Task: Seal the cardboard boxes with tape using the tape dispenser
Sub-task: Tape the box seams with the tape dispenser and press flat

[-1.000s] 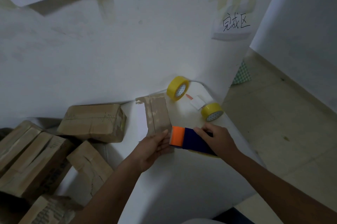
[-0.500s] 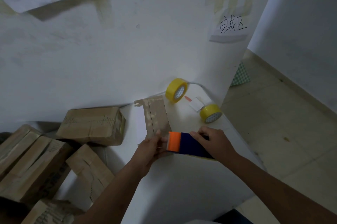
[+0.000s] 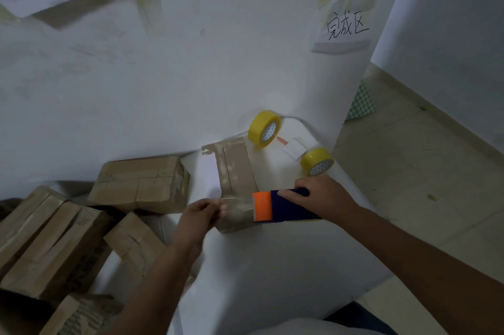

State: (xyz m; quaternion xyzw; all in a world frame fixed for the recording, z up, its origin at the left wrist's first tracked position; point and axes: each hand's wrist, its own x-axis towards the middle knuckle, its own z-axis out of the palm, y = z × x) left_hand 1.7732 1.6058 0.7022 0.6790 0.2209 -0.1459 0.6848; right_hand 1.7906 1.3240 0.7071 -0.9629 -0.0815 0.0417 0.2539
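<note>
A narrow brown cardboard box (image 3: 236, 168) lies on the white table (image 3: 272, 258), its long side pointing away from me. My right hand (image 3: 321, 198) grips the tape dispenser (image 3: 281, 206), dark blue with an orange front, held over the box's near end. My left hand (image 3: 199, 216) pinches the free end of clear tape (image 3: 237, 208) pulled out leftward from the dispenser, stretched above the box's near end.
Two yellow tape rolls (image 3: 265, 129) (image 3: 317, 161) and a small white card (image 3: 294, 148) lie at the table's far right corner. Several cardboard boxes (image 3: 141, 180) (image 3: 49, 247) are piled at the left. A white wall stands behind; floor tiles lie to the right.
My left hand has moved left away from the dispenser's front, drawing out a strip of clear tape. The dispenser stays in my right hand over the box's near end.
</note>
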